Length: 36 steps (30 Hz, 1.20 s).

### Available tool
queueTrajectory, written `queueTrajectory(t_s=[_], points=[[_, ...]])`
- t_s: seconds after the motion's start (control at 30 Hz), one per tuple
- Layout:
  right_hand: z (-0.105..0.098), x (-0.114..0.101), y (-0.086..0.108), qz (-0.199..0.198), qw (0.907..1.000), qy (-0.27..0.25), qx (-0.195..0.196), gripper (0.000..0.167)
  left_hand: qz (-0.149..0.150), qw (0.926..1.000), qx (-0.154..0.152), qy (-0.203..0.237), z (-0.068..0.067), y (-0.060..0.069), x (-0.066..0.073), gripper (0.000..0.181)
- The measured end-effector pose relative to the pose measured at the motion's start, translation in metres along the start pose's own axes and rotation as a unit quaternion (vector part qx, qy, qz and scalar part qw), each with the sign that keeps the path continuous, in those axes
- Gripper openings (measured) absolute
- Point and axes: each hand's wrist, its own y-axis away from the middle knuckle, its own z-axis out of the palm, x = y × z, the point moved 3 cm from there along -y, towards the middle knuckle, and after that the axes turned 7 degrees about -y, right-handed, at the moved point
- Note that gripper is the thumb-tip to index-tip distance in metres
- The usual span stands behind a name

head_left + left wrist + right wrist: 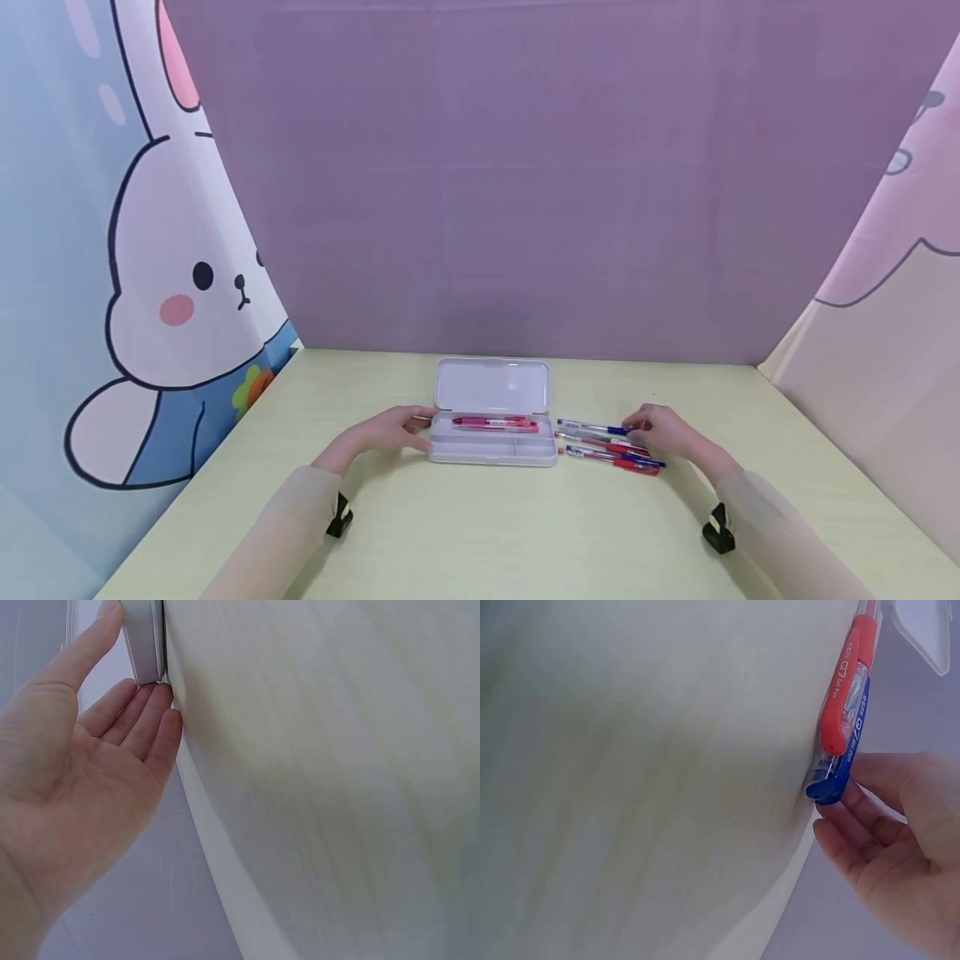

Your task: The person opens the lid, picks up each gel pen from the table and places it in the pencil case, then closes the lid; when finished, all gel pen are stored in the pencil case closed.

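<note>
pale blue cloth (pixel 180 208) with a big white rabbit on it hangs at the left, and next to it a plain purple cloth (pixel 480 183) stands behind the light surface (pixel 480 533). on this surface, from the left, comes first my left hand (pixel 392 428): it is held wide, thumb and fingers apart, and they touch the left end of a white pencil case (pixel 487 460). this case lies open near the middle, its lid (pixel 480 387) turned back to the far side. inside, pink-red pens (pixel 498 425) lie lengthwise in the long far compartment; the near part is divided into a longer left space and a shorter right one. just right of the case, several loose pens (pixel 637 467) with red and blue ends lie close together. my right hand (pixel 663 429) is narrow there: thumb and fingertips pinch the blue end of the farthest pen (pixel 615 430); in the right wrist view other pens partly hide these fingertips. at the far right hangs a pink and cream cloth (pixel 885 333).
</note>
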Motion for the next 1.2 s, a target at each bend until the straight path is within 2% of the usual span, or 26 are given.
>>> queueTrajectory(t_s=[0.2,0.5,0.8,0.97,1.07,1.2], points=[[0.000,0.002,0.000,0.015,0.9998,0.002,0.010,0.011,0.001,1.0000,-0.001,0.000,0.000,0.000,0.000,0.067],[-0.002,0.001,0.002,0.005,0.9998,0.002,0.017,0.006,-0.001,1.0000,-0.004,-0.003,0.000,0.000,0.000,0.068],[-0.025,-0.002,0.002,-0.021,0.9985,0.000,0.051,0.008,-0.003,1.0000,0.000,-0.003,0.000,0.001,0.000,0.068],[-0.040,-0.011,-0.004,-0.042,0.9962,-0.008,0.076,0.011,-0.004,0.9999,0.002,-0.009,-0.001,0.001,0.000,0.068],[-0.045,-0.019,-0.007,-0.054,0.9954,-0.009,0.078,0.013,-0.004,1.0000,0.001,-0.005,-0.001,0.001,0.000,0.068],[-0.044,-0.030,-0.014,-0.050,0.9957,-0.015,0.077,0.014,-0.003,1.0000,0.000,-0.001,0.000,0.001,0.000,0.068]])
